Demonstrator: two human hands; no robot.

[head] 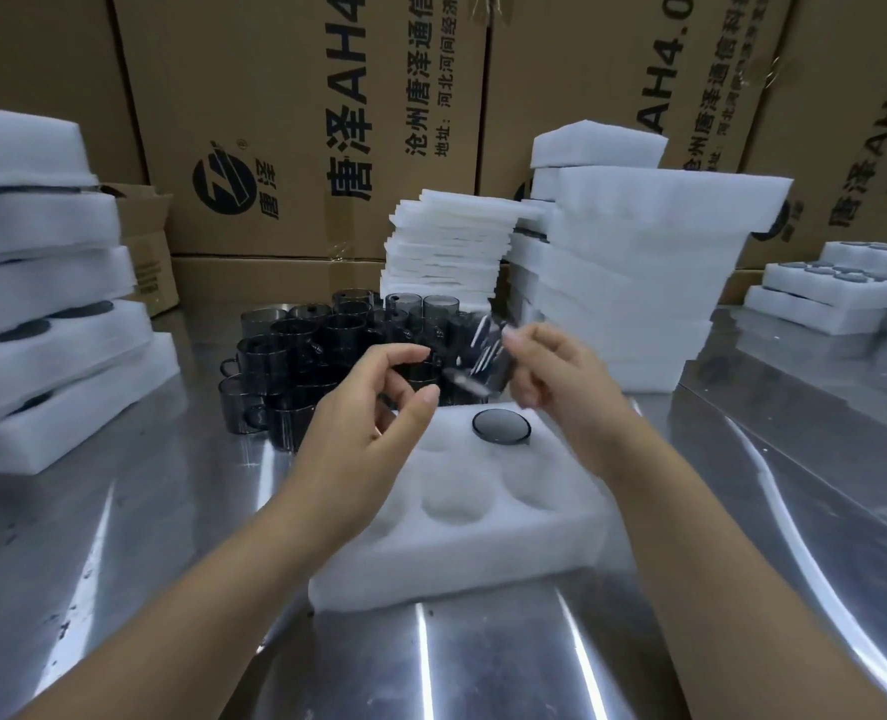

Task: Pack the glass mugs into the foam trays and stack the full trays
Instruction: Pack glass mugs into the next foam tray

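Observation:
A white foam tray (483, 553) with round pockets lies on the steel table in front of me. One smoky glass mug (501, 426) sits upside down in its far pocket. My right hand (550, 376) holds another dark glass mug (485, 358), blurred and tilted, above the tray's far edge. My left hand (373, 407) hovers beside it with fingers loosely curled, holding nothing. A cluster of several dark glass mugs (316, 350) stands on the table behind the tray.
Stacked full foam trays (41, 304) stand at the left, more foam trays (638, 283) at the right behind the tray, thin foam sheets (446, 246) behind the mugs. Low filled trays (836, 293) lie far right. Cardboard boxes (301, 122) wall the back.

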